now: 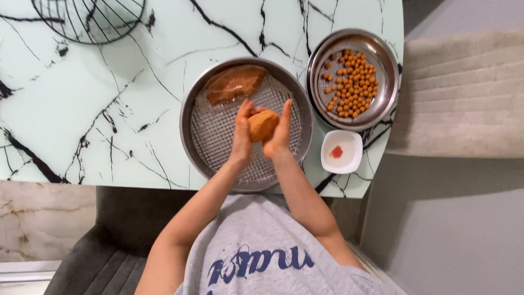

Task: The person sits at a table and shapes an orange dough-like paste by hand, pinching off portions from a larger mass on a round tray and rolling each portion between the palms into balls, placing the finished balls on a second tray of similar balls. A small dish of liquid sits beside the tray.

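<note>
Home dining corner, my seat. Marble-look table (82, 98), black veins. Steel trays (194, 117) with dough, tray of small orange balls (352, 82), white dish (341, 151). Wire basket (90, 19). Beige rug (464, 93), grey upholstered chair (109, 257).

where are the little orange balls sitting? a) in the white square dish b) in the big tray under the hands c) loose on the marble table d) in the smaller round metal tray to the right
d: the small orange balls lie in the smaller round metal tray, right of the large tray, while the white dish holds only a red dab.
</note>
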